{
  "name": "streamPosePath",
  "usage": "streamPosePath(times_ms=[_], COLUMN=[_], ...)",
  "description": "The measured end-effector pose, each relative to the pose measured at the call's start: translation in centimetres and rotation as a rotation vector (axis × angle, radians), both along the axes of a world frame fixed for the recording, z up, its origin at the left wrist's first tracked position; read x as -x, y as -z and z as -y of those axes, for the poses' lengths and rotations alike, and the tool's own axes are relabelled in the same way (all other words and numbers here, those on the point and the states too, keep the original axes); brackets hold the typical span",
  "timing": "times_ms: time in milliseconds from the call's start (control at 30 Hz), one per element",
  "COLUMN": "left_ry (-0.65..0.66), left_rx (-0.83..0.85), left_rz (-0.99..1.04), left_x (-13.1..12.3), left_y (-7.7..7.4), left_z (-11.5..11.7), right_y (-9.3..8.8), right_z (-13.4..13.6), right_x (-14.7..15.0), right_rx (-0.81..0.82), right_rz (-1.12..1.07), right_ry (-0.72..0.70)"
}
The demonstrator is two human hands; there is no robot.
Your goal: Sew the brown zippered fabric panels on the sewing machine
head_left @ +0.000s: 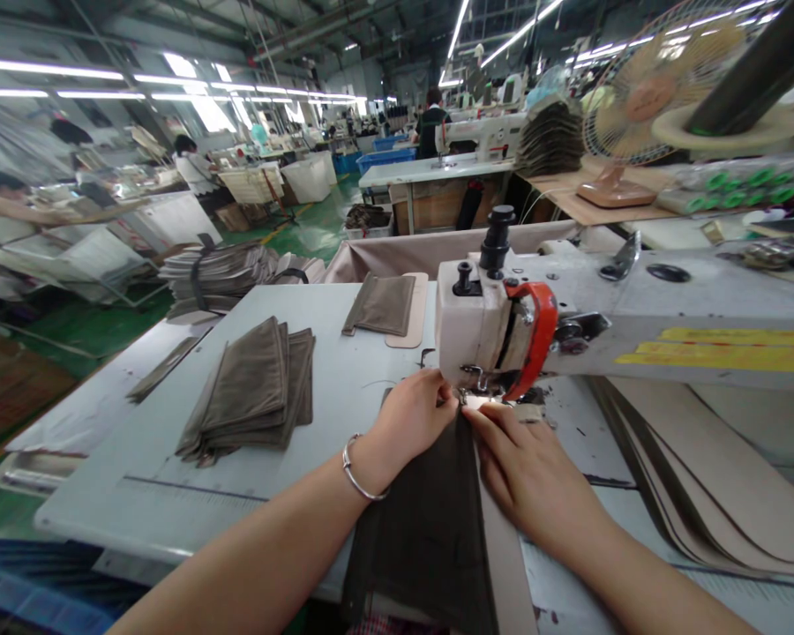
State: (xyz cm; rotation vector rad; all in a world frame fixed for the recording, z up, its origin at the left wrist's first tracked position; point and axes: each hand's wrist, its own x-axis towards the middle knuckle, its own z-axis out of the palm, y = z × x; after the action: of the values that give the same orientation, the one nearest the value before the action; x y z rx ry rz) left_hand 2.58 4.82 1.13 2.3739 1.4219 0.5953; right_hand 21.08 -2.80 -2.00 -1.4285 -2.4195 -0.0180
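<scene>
Under the sewing machine's [635,304] head, the left hand [415,413] pinches a dark fabric panel [430,529] while the right hand [533,459], fingers loosely extended, touches its edge.

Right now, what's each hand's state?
Left hand: closed, seemingly pinching the dark brown rectangular fabric panel.
Right hand: open, fingers resting over the flat beige strip alongside.

Left hand [415,413] turned inward, fingers curled toward thumb; left forearm [271,547] bare, slanting from lower left. Right hand [526,454] just beside, palm down, fingers extended; right forearm [635,560] bare, from lower right.
</scene>
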Motion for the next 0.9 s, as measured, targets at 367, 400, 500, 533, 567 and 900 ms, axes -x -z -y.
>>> streamPosePath(times_ms=[367, 400, 500, 533, 567, 900], left_ry=[0.031, 0.068, 0.287, 0.388, 0.483, 0.621], left_rx=[-0.067, -0.077, -0.044, -0.002, 0.041, -0.106], left_rz=[-0.034, -0.055, -0.133, -0.139, -0.137, -0.207], left_x=[-0.1, 0.4, 2.3, 3.0, 3.7, 5.8], left_y=[-0.5, -1.0, -2.3, -2.5, -2.5, -0.3], left_z=[0.8, 1.9, 6.8, 8.8, 10.7, 16.1], right_y=[-0.9, -1.0, -1.2, -1.1, -1.0, -0.4], right_z=[0.1, 0.7, 3.1, 4.0, 4.9, 6.8], right_x=[0.0, 0.0, 0.0, 0.0, 0.0, -0.1], right_rx=[0.013, 0.013, 0.028, 0.035, 0.038, 0.032], right_rz=[-0.048, -0.046, -0.043, -0.050, -0.063, -0.185], right_ry=[-0.034, -0.039, -0.059, -0.068, -0.080, -0.089])
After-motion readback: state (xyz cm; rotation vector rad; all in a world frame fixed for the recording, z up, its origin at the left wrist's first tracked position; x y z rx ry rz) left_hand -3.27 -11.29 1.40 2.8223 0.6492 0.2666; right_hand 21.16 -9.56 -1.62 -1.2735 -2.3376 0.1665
